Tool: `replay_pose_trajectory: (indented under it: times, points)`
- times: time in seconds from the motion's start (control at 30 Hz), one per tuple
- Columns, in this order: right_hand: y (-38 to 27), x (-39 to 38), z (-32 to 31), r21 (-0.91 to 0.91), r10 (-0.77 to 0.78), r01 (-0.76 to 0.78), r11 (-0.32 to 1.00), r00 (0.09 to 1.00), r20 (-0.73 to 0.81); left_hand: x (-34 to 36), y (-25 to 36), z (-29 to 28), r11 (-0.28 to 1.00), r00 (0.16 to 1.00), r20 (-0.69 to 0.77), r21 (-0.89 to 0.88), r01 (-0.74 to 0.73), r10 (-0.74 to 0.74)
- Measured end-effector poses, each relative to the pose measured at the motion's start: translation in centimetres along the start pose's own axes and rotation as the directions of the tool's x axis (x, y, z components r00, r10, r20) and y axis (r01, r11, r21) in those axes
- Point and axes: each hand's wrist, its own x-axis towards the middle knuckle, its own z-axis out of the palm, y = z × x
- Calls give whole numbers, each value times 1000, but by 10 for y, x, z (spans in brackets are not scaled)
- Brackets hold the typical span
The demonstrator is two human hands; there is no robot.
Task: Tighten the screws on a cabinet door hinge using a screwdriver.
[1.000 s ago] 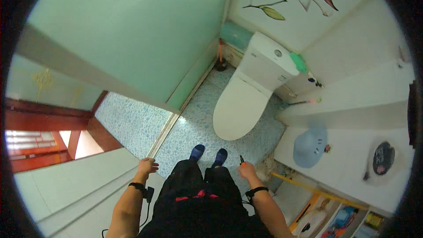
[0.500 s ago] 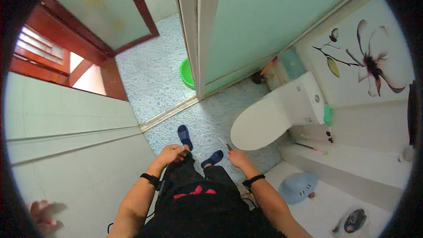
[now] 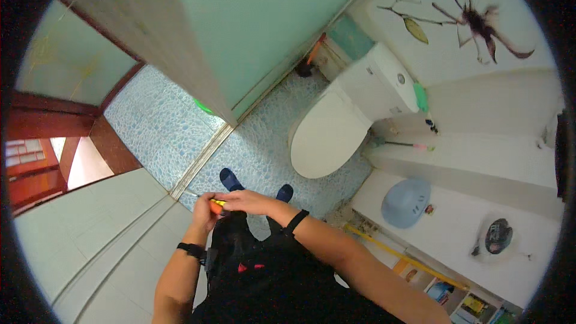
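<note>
My left hand (image 3: 204,211), low and left of the middle, is closed round a screwdriver (image 3: 217,206) with an orange and yellow handle. Its thin metal shaft points to the upper left, toward the door sill. Reaching across from the right, my right hand (image 3: 247,201) lies against the handle and my left fingers. The right fingers look stretched out rather than wrapped round the handle; their tips are partly hidden. Dark bands circle both wrists. Below the hands are my dark trousers and blue slippers (image 3: 230,179) on the blue pebble-patterned floor.
A white toilet (image 3: 327,135) with its lid down stands ahead to the right. A plunger (image 3: 307,63) leans behind it. At right, a ledge holds a pale blue basin (image 3: 406,203), above shelves of goods. A metal sill (image 3: 201,162) and glass partition (image 3: 240,30) lie ahead left.
My right hand has swung left with the screwdriver to meet my left hand, which now grips it. The view has turned, shifting the toilet left and bringing the shelves in.
</note>
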Motion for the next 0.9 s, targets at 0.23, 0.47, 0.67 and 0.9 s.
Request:
replay_pose_trajectory:
  times: [0.23,0.47,0.67,0.9]
  points:
    - [226,-81,-108,762,730,-229,606,542,-417,1,-22,-125,937,935,-344,346,42,85]
    - [338,-117,-177,752,560,635,175,564,-607,-39,-76,-120,548,918,-333,819,168,217]
    - [314,-105,-180,715,694,667,210,413,-589,-27,-118,-121,876,868,-489,451,169,84]
    - [141,-203,-188,667,670,513,541,217,-710,-33,-111,-83,867,895,-423,490,93,143]
